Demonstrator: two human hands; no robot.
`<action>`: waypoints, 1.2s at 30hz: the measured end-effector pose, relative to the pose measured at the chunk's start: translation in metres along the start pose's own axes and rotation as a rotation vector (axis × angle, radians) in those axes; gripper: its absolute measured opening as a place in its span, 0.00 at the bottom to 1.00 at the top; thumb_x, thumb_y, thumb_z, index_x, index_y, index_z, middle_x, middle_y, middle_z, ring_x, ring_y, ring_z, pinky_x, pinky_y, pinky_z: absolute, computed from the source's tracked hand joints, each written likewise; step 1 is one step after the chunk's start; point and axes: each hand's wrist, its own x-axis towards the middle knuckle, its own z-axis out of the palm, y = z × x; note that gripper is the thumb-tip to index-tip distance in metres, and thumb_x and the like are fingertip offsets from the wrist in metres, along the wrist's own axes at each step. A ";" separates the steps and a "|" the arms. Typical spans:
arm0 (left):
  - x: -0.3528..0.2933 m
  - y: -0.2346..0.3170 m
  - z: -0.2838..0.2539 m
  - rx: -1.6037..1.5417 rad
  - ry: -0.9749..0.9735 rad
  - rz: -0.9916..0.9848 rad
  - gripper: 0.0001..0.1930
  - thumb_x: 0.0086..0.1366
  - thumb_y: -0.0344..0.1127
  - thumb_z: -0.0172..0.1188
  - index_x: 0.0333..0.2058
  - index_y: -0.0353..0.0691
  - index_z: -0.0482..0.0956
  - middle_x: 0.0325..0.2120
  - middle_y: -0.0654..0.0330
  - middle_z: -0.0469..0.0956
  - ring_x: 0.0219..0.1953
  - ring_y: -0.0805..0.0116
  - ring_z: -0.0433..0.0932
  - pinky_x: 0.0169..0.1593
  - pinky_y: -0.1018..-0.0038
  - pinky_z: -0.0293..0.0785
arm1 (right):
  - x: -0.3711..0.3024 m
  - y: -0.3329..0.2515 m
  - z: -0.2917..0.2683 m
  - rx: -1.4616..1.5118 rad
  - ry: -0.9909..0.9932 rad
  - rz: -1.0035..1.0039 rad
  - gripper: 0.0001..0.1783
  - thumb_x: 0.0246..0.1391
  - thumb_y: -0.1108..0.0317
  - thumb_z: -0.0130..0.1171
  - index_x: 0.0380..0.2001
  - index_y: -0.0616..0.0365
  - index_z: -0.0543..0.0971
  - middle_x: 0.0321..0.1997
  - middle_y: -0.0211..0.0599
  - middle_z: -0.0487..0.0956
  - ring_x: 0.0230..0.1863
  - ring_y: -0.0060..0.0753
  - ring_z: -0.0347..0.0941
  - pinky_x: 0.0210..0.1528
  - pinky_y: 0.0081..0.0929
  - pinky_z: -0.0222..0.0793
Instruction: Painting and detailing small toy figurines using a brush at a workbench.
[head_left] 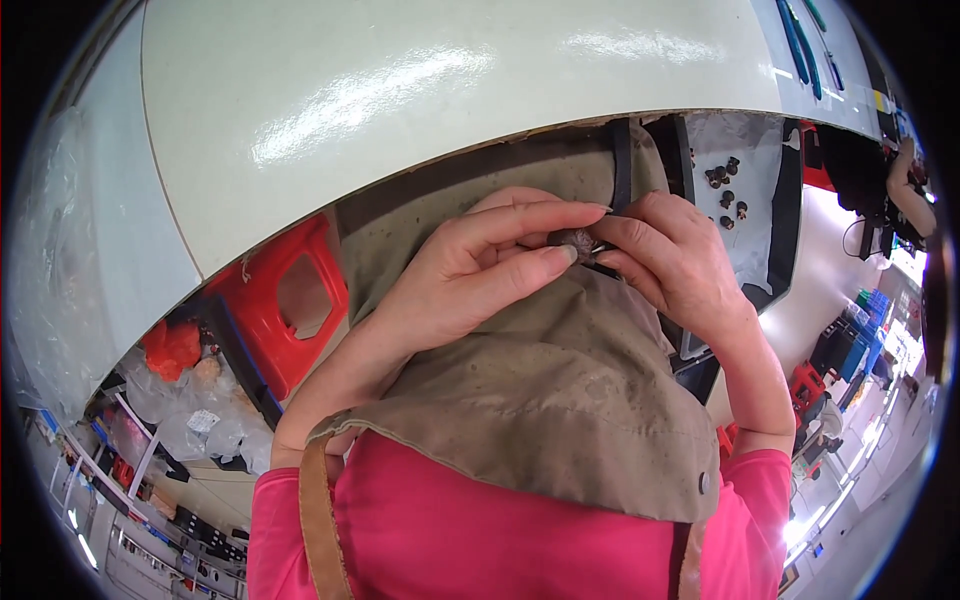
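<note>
Between the thumb and fingers of my left hand [490,252] is a small dark-brown rounded piece [573,241] with a textured surface; its exact kind I cannot make out. My right hand [685,255] meets it from the other side, its thumb and fingers pinched close against the piece. Something thin and dark shows at the right fingertips, too small to name. Both hands are over my lap, above a brown apron [560,370]. To the right, several small dark-brown pieces [722,176] lie on a whitish sheet in an open drawer or tray [745,250].
A pale glossy tabletop [450,60] stretches ahead of my hands. Pliers-like tools with teal handles [795,40] lie at its far right. A red plastic stool [290,310] and clear plastic bags [205,420] are at the left. Another person's arm [908,190] shows at the far right.
</note>
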 end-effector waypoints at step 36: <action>0.002 -0.003 0.007 -0.050 0.026 0.007 0.17 0.63 0.27 0.52 0.51 0.34 0.72 0.48 0.60 0.68 0.48 0.74 0.69 0.51 0.78 0.67 | 0.003 0.014 0.006 0.317 -0.094 0.104 0.20 0.41 0.54 0.67 0.25 0.61 0.75 0.17 0.36 0.70 0.19 0.39 0.70 0.21 0.29 0.63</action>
